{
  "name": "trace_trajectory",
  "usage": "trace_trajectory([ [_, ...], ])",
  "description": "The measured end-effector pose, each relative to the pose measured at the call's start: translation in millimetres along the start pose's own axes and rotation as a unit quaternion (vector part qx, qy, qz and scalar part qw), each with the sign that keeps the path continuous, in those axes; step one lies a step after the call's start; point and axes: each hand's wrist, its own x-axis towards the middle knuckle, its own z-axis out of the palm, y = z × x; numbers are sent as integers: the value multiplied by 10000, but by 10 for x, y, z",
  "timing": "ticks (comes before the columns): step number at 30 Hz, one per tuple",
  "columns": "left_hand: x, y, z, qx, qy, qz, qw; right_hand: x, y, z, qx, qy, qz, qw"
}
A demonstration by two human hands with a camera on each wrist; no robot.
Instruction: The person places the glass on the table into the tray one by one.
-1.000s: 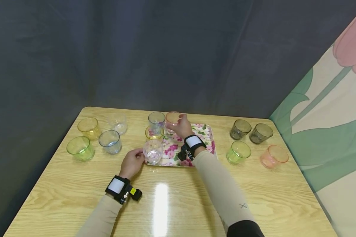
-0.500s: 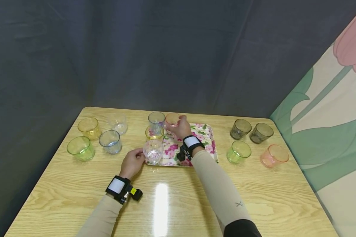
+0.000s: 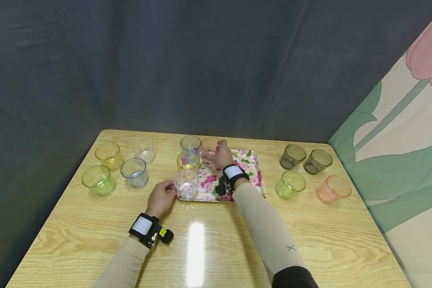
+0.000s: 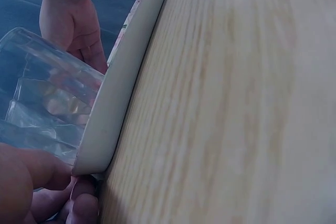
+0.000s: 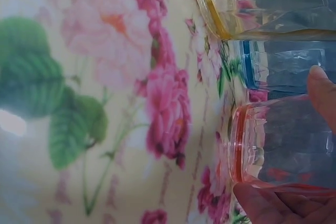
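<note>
My left hand (image 3: 161, 198) grips the near-left corner of a flower-patterned tray (image 3: 208, 187). In the left wrist view, its fingers (image 4: 44, 169) pinch the tray's pale rim (image 4: 107, 124) from above and below. My right hand (image 3: 219, 155) holds a pink-rimmed glass (image 3: 209, 143) upright at the tray's back edge. The right wrist view shows a finger and the thumb on opposite sides of that glass. Left of it, along the tray's left side, stand a blue-rimmed glass (image 3: 190, 144), a yellow-rimmed glass (image 3: 188, 160) and, nearest my left hand, a clear glass (image 3: 186, 185).
Left of the tray stand a yellow glass (image 3: 109, 155), a green glass (image 3: 98, 181), a clear glass (image 3: 143, 149) and a blue-grey glass (image 3: 134, 173). To its right are two smoky glasses (image 3: 292, 157), a green one (image 3: 290, 185) and a pink one (image 3: 333, 189). A dark curtain (image 3: 216, 72) hangs behind.
Both hands have stayed almost still. The right hand and the pink-rimmed glass have shifted only slightly at the tray's back; the other glasses stand as before.
</note>
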Motion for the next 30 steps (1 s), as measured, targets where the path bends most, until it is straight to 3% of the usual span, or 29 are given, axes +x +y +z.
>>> trace_trajectory([
  [17,8,-25,17,-14,-8,-45,10000,23,25,-10,41,-78,-2,10000],
  [24,0,-5,12,13,24,-28,10000,-23,-38,-161,-203,-7,-406,9990],
  [30,-25,-2,-3,49,19,-13,10000,-198,-122,-355,-117,0,-677,9976],
])
